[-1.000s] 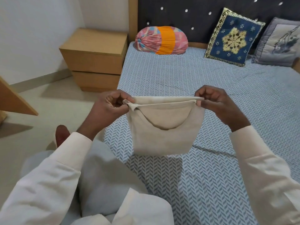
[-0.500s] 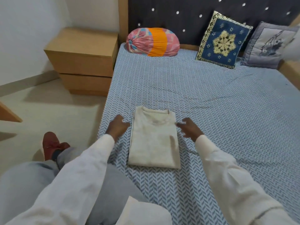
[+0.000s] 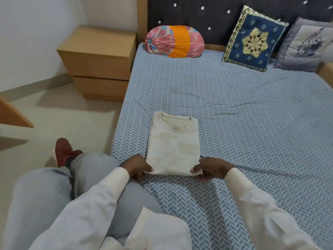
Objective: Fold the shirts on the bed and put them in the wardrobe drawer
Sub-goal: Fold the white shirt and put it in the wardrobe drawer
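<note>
A cream shirt (image 3: 173, 144), folded into a neat rectangle with its collar pointing away from me, lies flat on the blue herringbone bed sheet (image 3: 252, 123) near the bed's left edge. My left hand (image 3: 137, 166) pinches the shirt's near left corner, thumb on top. My right hand (image 3: 210, 168) pinches the near right corner the same way. No other shirt and no wardrobe drawer are in view.
A wooden two-drawer nightstand (image 3: 99, 64) stands left of the bed head. Against the dark headboard lie a pink and orange bolster (image 3: 173, 44), a blue embroidered cushion (image 3: 254, 40) and a grey cushion (image 3: 304, 46). A wooden edge (image 3: 12, 114) juts in at the far left.
A second ago both hands held the shirt up in the air by its top edge. It was then laid flat on the bed, and both hands have moved to its near corners and taken hold.
</note>
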The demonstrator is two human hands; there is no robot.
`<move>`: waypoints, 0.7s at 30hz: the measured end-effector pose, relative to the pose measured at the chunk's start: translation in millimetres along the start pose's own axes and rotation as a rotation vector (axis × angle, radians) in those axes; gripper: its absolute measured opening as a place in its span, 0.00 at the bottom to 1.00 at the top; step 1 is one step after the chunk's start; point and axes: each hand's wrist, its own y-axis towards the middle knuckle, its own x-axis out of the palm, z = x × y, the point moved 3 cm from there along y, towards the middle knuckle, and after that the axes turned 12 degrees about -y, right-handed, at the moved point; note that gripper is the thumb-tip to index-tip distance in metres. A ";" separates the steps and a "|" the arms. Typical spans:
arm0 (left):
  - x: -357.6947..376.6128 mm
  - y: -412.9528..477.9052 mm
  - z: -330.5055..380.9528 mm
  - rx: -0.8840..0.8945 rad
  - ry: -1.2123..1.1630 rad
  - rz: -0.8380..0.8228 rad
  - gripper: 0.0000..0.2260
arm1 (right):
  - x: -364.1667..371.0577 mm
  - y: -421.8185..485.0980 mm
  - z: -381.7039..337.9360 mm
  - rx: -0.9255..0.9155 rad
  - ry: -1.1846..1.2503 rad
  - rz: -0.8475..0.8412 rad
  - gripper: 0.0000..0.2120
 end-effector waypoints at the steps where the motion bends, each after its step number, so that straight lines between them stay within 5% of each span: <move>1: -4.0 -4.7 1.0 -0.006 0.058 -0.020 0.09 | 0.7 -2.6 0.3 -0.019 -0.006 -0.023 0.22; 6: -7.7 -12.7 -0.6 -0.023 0.658 -0.092 0.17 | 19.3 -0.5 16.3 0.093 -0.230 -0.171 0.22; 8: -5.0 -10.1 -2.7 -0.049 0.722 -0.082 0.16 | 20.6 7.2 19.2 0.146 -0.274 -0.145 0.22; 11: -19.6 -2.2 -1.1 -0.073 0.509 0.030 0.17 | 1.8 15.3 4.1 0.134 -0.265 0.024 0.21; 16: -43.3 30.6 22.9 0.160 0.042 0.273 0.06 | -36.8 37.9 -27.4 -0.044 -0.047 0.429 0.13; 21: -32.2 42.3 38.9 0.272 -0.011 0.434 0.06 | -37.0 53.1 -29.5 -0.108 0.062 0.608 0.15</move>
